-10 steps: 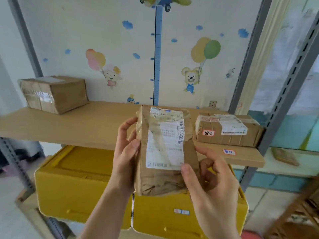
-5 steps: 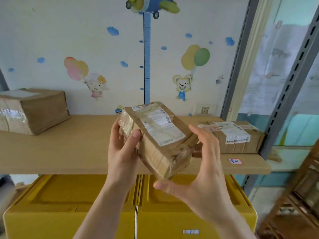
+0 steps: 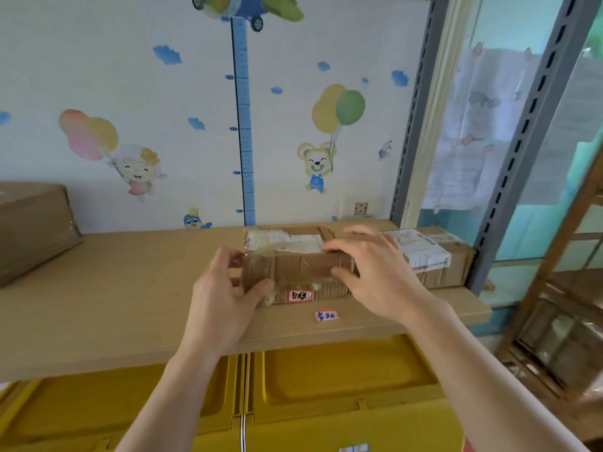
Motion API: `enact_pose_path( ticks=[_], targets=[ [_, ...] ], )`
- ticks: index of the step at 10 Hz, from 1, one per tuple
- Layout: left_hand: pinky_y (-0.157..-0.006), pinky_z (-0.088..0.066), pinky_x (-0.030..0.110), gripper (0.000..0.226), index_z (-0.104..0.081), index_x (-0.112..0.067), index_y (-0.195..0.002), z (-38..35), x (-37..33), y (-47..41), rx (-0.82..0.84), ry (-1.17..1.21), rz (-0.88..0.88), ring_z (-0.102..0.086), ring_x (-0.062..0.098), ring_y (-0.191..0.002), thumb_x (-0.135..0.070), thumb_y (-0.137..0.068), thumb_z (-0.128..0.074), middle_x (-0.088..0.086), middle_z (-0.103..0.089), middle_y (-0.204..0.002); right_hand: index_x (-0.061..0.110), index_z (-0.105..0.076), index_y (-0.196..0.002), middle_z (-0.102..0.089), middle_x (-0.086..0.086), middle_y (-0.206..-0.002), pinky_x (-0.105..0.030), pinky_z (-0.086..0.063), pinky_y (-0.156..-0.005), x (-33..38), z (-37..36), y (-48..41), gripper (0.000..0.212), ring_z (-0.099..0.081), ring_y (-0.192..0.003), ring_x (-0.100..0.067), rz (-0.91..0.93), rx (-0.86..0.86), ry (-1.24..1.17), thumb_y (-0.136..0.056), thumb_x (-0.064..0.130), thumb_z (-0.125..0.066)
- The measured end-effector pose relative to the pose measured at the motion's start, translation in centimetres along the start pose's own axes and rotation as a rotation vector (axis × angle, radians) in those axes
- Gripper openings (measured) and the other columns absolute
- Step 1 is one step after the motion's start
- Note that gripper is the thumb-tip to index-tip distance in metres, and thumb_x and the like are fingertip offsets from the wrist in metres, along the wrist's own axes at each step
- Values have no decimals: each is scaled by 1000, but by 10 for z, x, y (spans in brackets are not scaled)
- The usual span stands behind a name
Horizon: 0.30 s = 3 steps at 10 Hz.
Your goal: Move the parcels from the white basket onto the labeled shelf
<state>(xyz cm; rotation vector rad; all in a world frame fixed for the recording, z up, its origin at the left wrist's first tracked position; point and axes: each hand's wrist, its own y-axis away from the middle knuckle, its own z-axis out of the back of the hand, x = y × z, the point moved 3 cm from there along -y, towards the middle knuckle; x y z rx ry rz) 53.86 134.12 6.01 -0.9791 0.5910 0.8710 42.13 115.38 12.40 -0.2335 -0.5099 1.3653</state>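
A brown taped parcel (image 3: 303, 272) with a white shipping label on top lies flat on the wooden shelf (image 3: 130, 305), its small red-edged tag facing me. My left hand (image 3: 225, 295) grips its left end, thumb on the front face. My right hand (image 3: 375, 272) holds its right end, fingers over the top edge. A small label sticker (image 3: 326, 316) sits on the shelf just in front of the parcel. The white basket is out of view.
Another labelled parcel (image 3: 434, 256) rests on the shelf right behind my right hand. A bigger brown box (image 3: 32, 230) stands at the shelf's far left. Yellow bins (image 3: 326, 402) fill the level below. Grey shelf uprights (image 3: 522, 141) rise at the right.
The parcel was held upright in the air, was tilted flat, and now rests on the shelf above the sticker. Both hands moved forward with it.
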Motion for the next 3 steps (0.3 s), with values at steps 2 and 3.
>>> enact_pose_path(
  ticks=[2, 3],
  targets=[
    [-68, -43, 15, 44, -54, -21, -118, -1, 0, 5, 22, -13, -16, -61, 10, -95, -32, -83, -79, -12, -60, -110, 28, -63, -137, -63, 3, -140, -47, -24, -119, -7, -6, -1, 45, -42, -141, -16, 29, 6, -45, -92, 25, -71],
    [-79, -54, 25, 52, -55, -14, -128, 4, -2, 17, -17, -73, -22, -63, 9, -96, -33, -85, -78, -10, -62, -114, 27, -57, -140, -61, 3, -143, -48, -33, -118, -16, -3, 7, 56, -45, -139, -18, 6, -9, -83, -88, 28, -76]
  ],
)
